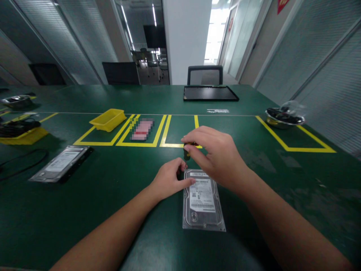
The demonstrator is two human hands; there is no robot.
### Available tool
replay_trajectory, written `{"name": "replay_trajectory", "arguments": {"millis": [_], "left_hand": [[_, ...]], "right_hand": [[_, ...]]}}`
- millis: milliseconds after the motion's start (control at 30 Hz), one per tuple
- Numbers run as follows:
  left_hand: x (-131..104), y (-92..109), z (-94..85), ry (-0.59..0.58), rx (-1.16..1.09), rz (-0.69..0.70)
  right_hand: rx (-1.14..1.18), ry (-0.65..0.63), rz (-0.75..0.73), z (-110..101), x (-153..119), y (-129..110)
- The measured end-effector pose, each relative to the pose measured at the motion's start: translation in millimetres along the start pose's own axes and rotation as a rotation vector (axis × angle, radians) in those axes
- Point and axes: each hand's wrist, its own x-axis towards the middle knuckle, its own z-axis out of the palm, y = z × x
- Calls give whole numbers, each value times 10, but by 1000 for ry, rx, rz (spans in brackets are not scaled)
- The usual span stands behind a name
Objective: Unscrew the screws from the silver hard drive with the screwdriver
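Note:
A hard drive [203, 203] lies label side up on the green table in front of me. My left hand [170, 177] grips its far left corner, with the thumb on the label and the fingers curled by the far edge. My right hand [217, 150] is closed around the handle of a small dark screwdriver [186, 153]. The screwdriver stands upright, its shaft pointing down at the drive's far left corner beside my left fingertips. Whether its tip sits in a screw is too small to tell.
A second hard drive [63, 163] lies at the left. Beyond are a yellow tray [108, 119], a pixelated pink item [142, 129] and a dark flat panel [210, 93]. A metal bowl [284, 117] with dark parts stands right; a yellow bin [25, 136] with cables is far left.

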Motion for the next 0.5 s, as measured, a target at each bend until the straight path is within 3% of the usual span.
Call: {"name": "replay_trajectory", "arguments": {"millis": [500], "left_hand": [[7, 14, -21, -4, -17, -21]], "right_hand": [[-58, -30, 28, -71, 1, -27]]}}
